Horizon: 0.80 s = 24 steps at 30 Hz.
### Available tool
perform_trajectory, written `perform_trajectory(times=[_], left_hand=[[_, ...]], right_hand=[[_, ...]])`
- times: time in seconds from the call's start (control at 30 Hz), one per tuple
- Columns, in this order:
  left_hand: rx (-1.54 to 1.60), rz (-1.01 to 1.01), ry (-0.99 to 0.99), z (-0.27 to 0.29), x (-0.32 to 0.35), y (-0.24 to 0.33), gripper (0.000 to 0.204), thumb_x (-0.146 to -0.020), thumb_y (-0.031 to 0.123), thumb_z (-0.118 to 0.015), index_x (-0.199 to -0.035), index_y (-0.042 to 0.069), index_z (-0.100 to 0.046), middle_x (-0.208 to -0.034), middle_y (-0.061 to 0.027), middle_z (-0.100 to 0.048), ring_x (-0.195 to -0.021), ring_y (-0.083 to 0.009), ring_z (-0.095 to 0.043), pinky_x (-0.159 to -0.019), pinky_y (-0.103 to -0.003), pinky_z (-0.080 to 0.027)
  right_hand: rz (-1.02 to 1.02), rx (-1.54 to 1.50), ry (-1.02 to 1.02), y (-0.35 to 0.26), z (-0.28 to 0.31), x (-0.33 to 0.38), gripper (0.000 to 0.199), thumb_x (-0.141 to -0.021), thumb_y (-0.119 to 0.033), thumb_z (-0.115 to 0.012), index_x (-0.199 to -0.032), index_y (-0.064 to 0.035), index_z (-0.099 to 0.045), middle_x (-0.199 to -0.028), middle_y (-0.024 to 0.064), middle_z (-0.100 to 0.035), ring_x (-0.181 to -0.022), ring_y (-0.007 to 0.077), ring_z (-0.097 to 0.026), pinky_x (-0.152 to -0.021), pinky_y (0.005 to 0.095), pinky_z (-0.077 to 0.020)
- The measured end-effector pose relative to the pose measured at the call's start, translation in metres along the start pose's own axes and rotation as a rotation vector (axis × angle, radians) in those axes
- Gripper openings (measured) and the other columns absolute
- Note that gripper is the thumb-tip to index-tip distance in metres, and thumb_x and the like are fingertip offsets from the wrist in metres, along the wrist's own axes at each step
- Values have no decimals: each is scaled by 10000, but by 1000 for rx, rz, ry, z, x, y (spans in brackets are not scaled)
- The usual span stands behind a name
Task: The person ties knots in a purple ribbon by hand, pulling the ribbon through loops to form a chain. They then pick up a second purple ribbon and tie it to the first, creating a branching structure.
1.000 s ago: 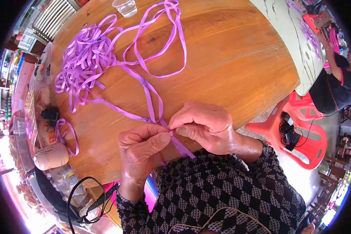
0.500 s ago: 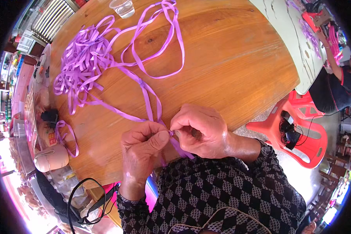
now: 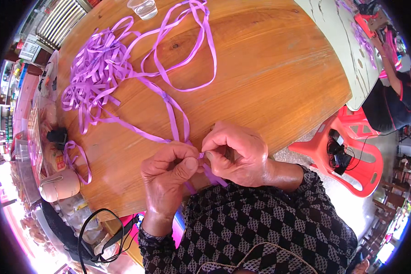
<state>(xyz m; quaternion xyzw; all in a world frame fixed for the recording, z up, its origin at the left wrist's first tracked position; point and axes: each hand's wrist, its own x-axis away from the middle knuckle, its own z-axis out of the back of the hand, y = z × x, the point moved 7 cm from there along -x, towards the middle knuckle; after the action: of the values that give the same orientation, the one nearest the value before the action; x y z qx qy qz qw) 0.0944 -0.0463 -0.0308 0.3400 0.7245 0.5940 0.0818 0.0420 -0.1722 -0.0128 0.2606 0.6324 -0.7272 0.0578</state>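
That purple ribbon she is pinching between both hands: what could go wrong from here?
The ribbon runs back into a loose tangled heap, so a pull by the left hand or right hand might tighten it into a snarl. A long loop lies close to the clear cup at the wooden table edge; dragging could tip it.

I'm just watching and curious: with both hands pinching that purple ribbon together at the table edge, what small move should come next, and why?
Probably a gentle pull apart. The left hand and right hand both pinch the purple ribbon at one spot, fingertips touching, and a short end hangs below the right hand. The rest trails slack across the wooden table, so drawing the hands apart would likely snug whatever is being formed.
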Motion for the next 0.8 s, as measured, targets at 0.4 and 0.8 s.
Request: perform_trajectory(times=[0.4,0.8], left_hand=[[114,-1,-39,-3,2,-7,156,-774,94,-646,-829,-44,-597,-799,-73,-581,-699,-141,-569,-658,-249,-479],[116,32,-11,-1,2,-8,150,-804,126,-621,-791,-18,-580,-735,-40,-565,-651,-107,-517,-585,-211,-407]], right_hand=[[-278,-156,24,16,-1,10,136,-743,116,-526,-818,4,-546,-738,47,-542,-595,79,-469,-490,205,-366],[-135,-71,-134,1,10,-8,309,-756,-126,-675,-1021,3,-584,-985,105,-580,-785,127,-530,-657,254,-435]])
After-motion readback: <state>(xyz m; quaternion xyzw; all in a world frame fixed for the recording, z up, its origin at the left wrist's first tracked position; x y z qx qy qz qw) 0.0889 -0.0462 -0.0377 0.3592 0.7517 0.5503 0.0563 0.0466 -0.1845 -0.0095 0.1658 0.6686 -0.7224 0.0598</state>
